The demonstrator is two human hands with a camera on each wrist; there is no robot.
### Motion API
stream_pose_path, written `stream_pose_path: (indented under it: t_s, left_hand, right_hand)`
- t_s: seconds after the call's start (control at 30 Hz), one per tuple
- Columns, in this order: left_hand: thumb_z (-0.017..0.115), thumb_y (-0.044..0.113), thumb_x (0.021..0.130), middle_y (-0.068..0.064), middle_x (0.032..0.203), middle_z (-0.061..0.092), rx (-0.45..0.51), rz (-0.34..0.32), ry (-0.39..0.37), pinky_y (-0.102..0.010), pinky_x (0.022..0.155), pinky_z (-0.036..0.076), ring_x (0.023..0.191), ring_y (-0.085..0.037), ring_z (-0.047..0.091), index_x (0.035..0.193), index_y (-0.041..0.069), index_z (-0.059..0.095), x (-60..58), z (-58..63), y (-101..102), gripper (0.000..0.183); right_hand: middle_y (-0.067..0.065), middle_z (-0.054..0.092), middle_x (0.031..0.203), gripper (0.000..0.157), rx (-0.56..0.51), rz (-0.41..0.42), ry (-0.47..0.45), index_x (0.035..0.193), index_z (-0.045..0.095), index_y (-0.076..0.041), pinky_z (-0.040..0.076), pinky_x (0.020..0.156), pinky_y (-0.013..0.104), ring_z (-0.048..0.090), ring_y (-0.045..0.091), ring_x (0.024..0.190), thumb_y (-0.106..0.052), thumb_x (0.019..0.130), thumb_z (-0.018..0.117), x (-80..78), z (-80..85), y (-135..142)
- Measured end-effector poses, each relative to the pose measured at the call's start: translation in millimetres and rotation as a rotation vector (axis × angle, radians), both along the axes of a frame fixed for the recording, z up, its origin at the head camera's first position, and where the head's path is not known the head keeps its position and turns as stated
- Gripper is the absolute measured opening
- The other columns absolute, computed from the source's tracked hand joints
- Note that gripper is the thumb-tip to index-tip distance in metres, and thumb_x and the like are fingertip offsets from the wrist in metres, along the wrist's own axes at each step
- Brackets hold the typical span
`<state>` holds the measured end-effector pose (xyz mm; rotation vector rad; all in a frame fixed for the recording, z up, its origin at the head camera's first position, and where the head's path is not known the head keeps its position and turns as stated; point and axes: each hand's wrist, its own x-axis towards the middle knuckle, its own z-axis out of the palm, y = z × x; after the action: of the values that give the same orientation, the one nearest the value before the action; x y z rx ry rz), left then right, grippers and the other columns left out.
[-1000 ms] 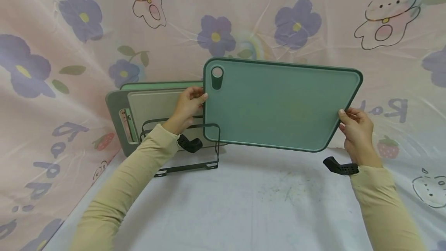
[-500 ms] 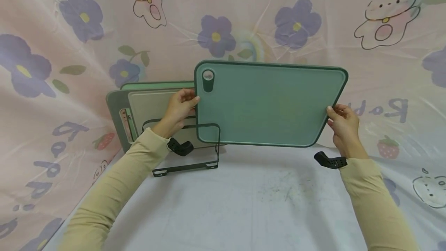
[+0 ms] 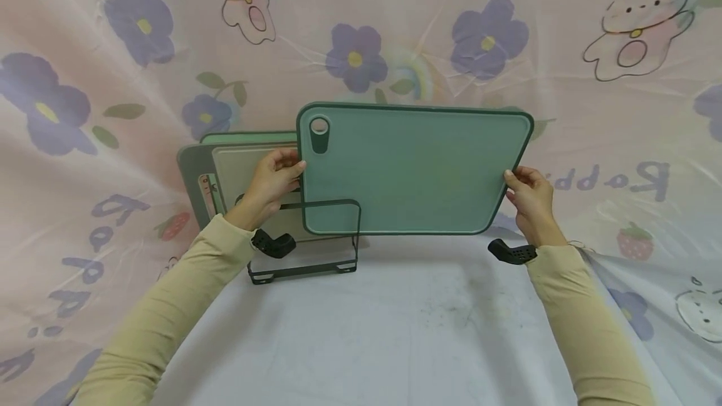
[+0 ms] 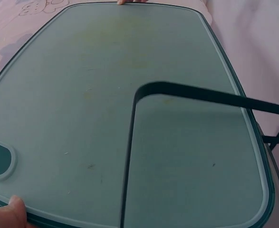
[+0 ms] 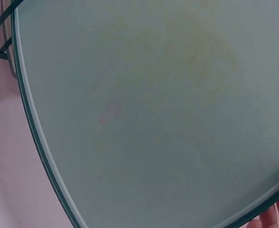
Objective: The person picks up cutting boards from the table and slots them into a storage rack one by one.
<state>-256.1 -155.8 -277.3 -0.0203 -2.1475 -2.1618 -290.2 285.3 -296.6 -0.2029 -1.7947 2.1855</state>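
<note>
A green cutting board [image 3: 406, 171] with a dark green rim and a hole at its upper left is held up on its long side. My left hand [image 3: 267, 183] pinches its left edge, thumb on the near face. The right hand [image 3: 531, 202] grips the opposite short edge, fingers behind it. In front of the board's lower left part stands the wire frame of a dark rack [image 3: 333, 204]; the left wrist view shows its bar [image 4: 191, 90] crossing over the board's face. Behind my left hand a grey-and-beige cutting board [image 3: 194, 171] stands in the rack, partly covered.
Another green board [image 3: 248, 138] shows its top edge behind the grey-and-beige one. The rack's foot bar [image 3: 304, 271] rests on the white tabletop [image 3: 372, 331]. A patterned cloth [image 3: 417, 30] hangs close behind the boards.
Both hands have carried the green cutting board left and brought it more level, so that more of it overlaps the rack. The rack and the other boards stay in place.
</note>
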Motion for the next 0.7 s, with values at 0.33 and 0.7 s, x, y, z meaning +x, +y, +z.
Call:
stream_pose_path:
  t_s: [0.33,0.7]
  left_hand:
    - [0.056,0.013,0.100,-0.003,0.113,0.047,-0.011,0.021,-0.022,-0.039,0.101,0.040,0.102,-0.014,0.050,0.138,-0.002,0.040,10.6,-0.6,-23,0.044]
    - [0.056,0.014,0.100,0.000,0.110,0.047,0.005,0.055,-0.036,-0.041,0.104,0.038,0.099,-0.010,0.050,0.128,0.005,0.046,19.9,-7.3,-53,0.031]
  right_hand:
    - [-0.001,0.046,0.094,0.010,0.025,-0.010,-0.019,0.097,0.054,-0.013,0.040,0.069,0.020,0.045,0.007,0.083,-0.007,0.095,0.062,-11.1,-4.1,-27]
    - [0.000,0.046,0.095,0.009,0.081,0.029,-0.045,0.097,0.052,-0.013,0.040,0.078,0.026,0.044,0.007,0.086,-0.009,0.096,0.060,-16.9,-11.5,-56]
